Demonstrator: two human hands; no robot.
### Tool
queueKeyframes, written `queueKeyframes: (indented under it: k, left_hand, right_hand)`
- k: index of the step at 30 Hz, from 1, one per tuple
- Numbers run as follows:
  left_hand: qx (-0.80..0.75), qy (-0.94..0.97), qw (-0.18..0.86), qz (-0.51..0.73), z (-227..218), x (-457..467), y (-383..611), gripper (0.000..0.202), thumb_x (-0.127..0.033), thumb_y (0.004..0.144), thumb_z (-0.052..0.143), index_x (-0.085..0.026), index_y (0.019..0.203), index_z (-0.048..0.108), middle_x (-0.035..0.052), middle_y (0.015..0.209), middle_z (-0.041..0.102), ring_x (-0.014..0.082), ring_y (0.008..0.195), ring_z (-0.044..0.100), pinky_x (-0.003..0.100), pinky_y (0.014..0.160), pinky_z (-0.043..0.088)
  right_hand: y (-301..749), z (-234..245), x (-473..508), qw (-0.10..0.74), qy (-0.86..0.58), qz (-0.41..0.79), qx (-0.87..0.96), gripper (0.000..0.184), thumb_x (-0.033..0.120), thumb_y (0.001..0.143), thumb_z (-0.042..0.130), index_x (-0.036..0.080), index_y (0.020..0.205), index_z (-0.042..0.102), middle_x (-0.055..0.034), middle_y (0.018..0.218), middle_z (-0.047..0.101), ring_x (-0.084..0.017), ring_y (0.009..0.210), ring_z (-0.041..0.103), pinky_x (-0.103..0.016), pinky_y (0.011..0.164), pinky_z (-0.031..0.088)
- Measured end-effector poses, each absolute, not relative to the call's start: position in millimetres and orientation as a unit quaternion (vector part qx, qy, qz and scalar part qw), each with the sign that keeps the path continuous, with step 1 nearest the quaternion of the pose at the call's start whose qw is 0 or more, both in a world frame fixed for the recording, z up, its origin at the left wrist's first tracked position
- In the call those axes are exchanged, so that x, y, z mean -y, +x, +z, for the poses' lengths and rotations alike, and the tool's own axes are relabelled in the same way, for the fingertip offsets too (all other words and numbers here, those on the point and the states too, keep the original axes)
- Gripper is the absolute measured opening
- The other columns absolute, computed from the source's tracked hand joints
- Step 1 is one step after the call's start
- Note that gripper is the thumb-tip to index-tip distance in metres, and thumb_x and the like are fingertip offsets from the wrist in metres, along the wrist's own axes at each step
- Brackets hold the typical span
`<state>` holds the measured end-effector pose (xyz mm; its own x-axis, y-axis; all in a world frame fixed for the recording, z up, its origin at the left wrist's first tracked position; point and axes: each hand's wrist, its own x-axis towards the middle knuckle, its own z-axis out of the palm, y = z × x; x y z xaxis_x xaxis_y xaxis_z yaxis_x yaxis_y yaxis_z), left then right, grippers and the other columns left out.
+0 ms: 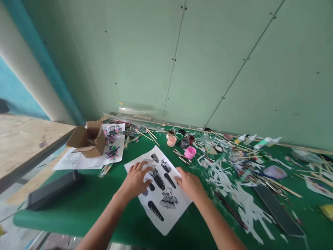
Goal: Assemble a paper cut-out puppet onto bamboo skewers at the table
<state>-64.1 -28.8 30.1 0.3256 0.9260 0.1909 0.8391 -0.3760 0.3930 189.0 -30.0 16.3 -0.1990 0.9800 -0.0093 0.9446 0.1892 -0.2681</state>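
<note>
A white sheet printed with dark shapes (179,196) lies at an angle on the green table in front of me. My left hand (136,178) rests over its left side with fingers spread and thumb apart, covering part of the print. At the right edge, my right hand (189,184) touches the sheet; its thumb and forefinger are apart, the other fingers mostly hidden. Just beyond the sheet lie metal pliers (182,157) and a pink paint jar (190,152). Several more small jars, including a peach one (171,140), stand behind them.
A cardboard box (95,147) stands on printed papers (114,156) at left, behind a dark grey elongated case (53,189). White paper strips (229,184), wooden sticks, a dark flat bar (278,208) and glue bottles (262,143) crowd the right. A green wall (145,62) closes the back.
</note>
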Motion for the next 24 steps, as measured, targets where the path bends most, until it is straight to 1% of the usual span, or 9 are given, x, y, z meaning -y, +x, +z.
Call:
queueKeyframes:
  k: [1, 2, 5, 7, 9, 13, 17, 20, 24]
  left_hand:
    - [-0.566, 0.799, 0.083, 0.185, 17.2, 31.8, -58.9, 0.036, -0.028, 0.075, 0.066, -0.029, 0.11, 0.067, 0.0085, 0.135, 0.057, 0.0339, 0.127, 0.049, 0.052, 0.105, 0.04]
    - [-0.575, 0.795, 0.062, 0.185, 6.7, 34.8, -55.5, 0.037, -0.03, 0.078, 0.064, -0.031, 0.115, 0.066, 0.0085, 0.138, 0.055, 0.0337, 0.13, 0.047, 0.054, 0.108, 0.035]
    - [-0.602, 0.776, 0.015, 0.187, -8.7, 43.0, -51.2, 0.035, -0.036, 0.083, 0.06, -0.033, 0.118, 0.066, 0.0067, 0.139, 0.055, 0.0326, 0.131, 0.047, 0.05, 0.11, 0.034]
    - [-0.625, 0.759, -0.01, 0.183, -9.2, 47.7, -49.5, 0.034, -0.037, 0.085, 0.057, -0.032, 0.118, 0.067, 0.0063, 0.138, 0.056, 0.0329, 0.13, 0.047, 0.049, 0.107, 0.036]
    - [-0.645, 0.743, -0.028, 0.177, -7.2, 51.4, -47.5, 0.034, -0.038, 0.089, 0.052, -0.031, 0.119, 0.067, 0.0061, 0.138, 0.057, 0.0329, 0.128, 0.048, 0.049, 0.105, 0.037]
    - [-0.67, 0.72, -0.044, 0.175, -3.9, 56.0, -44.2, 0.035, -0.038, 0.092, 0.048, -0.031, 0.12, 0.066, 0.0052, 0.137, 0.058, 0.0316, 0.126, 0.049, 0.048, 0.103, 0.037]
    - [-0.69, 0.701, -0.05, 0.171, -0.9, 58.8, -42.8, 0.035, -0.037, 0.092, 0.046, -0.03, 0.12, 0.067, 0.0056, 0.136, 0.058, 0.0305, 0.125, 0.05, 0.047, 0.102, 0.036]
    - [-0.696, 0.696, -0.054, 0.17, 1.4, 61.5, -42.6, 0.035, -0.037, 0.092, 0.046, -0.03, 0.119, 0.067, 0.0062, 0.135, 0.059, 0.0307, 0.124, 0.05, 0.047, 0.101, 0.037]
    - [-0.691, 0.699, -0.061, 0.176, 2.7, 65.6, -43.4, 0.035, -0.035, 0.093, 0.045, -0.028, 0.117, 0.068, 0.0066, 0.133, 0.061, 0.03, 0.122, 0.051, 0.046, 0.098, 0.038]
  right_hand:
    - [191.1, 13.9, 35.4, 0.11, -0.633, 0.05, 0.765, 0.027, 0.021, 0.091, 0.048, 0.018, 0.115, 0.06, -0.0117, 0.093, 0.067, -0.024, 0.082, 0.062, -0.03, 0.064, 0.042]
    - [192.1, 10.9, 41.4, 0.146, -0.63, 0.002, 0.763, 0.027, 0.02, 0.091, 0.048, 0.019, 0.115, 0.061, -0.0129, 0.098, 0.066, -0.025, 0.086, 0.061, -0.032, 0.069, 0.044]
    - [188.1, -1.5, 64.4, 0.24, -0.585, -0.078, 0.771, 0.024, 0.024, 0.093, 0.046, 0.02, 0.107, 0.066, -0.0137, 0.108, 0.063, -0.026, 0.099, 0.056, -0.04, 0.087, 0.045]
    - [182.1, -10.5, 81.7, 0.28, -0.556, -0.094, 0.777, 0.025, 0.027, 0.093, 0.047, 0.02, 0.106, 0.068, -0.0141, 0.12, 0.06, -0.029, 0.113, 0.05, -0.047, 0.099, 0.039]
    - [176.9, -18.3, 96.5, 0.303, -0.533, -0.094, 0.784, 0.027, 0.03, 0.093, 0.049, 0.021, 0.11, 0.068, -0.0139, 0.134, 0.053, -0.032, 0.129, 0.039, -0.052, 0.109, 0.028]
    - [174.7, -25.2, 109.5, 0.296, -0.502, -0.038, 0.812, 0.038, 0.044, 0.087, 0.06, 0.027, 0.12, 0.067, -0.0108, 0.155, 0.032, -0.035, 0.142, 0.024, -0.058, 0.114, 0.016]
    - [177.3, -22.0, 107.1, 0.26, -0.459, 0.019, 0.849, 0.046, 0.051, 0.081, 0.066, 0.032, 0.123, 0.065, -0.0093, 0.161, 0.021, -0.035, 0.146, 0.017, -0.059, 0.115, 0.012]
    - [177.2, -19.7, 104.9, 0.248, -0.445, 0.045, 0.859, 0.044, 0.051, 0.082, 0.065, 0.031, 0.122, 0.066, -0.0084, 0.159, 0.025, -0.035, 0.146, 0.018, -0.058, 0.116, 0.013]
    - [174.7, -20.0, 102.7, 0.215, -0.445, 0.1, 0.864, 0.05, 0.054, 0.081, 0.065, 0.029, 0.124, 0.065, -0.0082, 0.153, 0.038, -0.035, 0.141, 0.031, -0.059, 0.115, 0.018]
